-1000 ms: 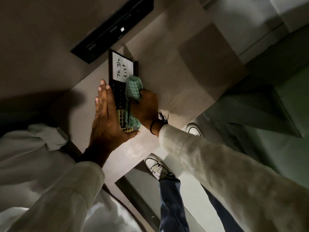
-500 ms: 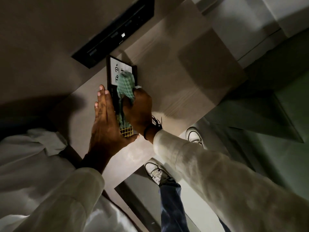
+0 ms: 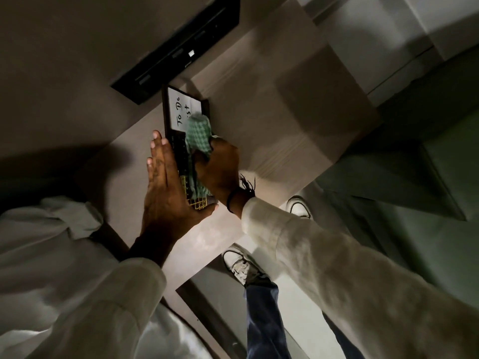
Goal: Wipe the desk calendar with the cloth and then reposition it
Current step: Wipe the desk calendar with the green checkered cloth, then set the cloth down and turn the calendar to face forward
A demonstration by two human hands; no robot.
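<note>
Two hands are being used on the calendar (image 3: 178,120), which is lying on the pale wooden desk (image 3: 272,104) just beside a black slot (image 3: 178,45) set into the surface. The calendar's white panel, lettered "To Do" with a second word partly covered, is being shown at its far end, while a dark grid and a yellow grid are being shown nearer the person. The left hand (image 3: 168,193) is being held flat and open against the calendar's left edge, fingers (image 3: 158,151) stretched straight and the thumb being hooked under the near corner; nothing is being clasped by it. The right hand (image 3: 220,172) is being kept curled shut around a green checked cloth (image 3: 198,136), which is being pressed onto the calendar's face, its bunched end being laid over the lower part of the white panel. A dark band (image 3: 233,200) is being worn at the right wrist, and pale sleeves (image 3: 324,268) are being worn on both arms. Below the desk edge, white shoes (image 3: 241,265) and blue trousers (image 3: 264,320) are being seen on the floor.
</note>
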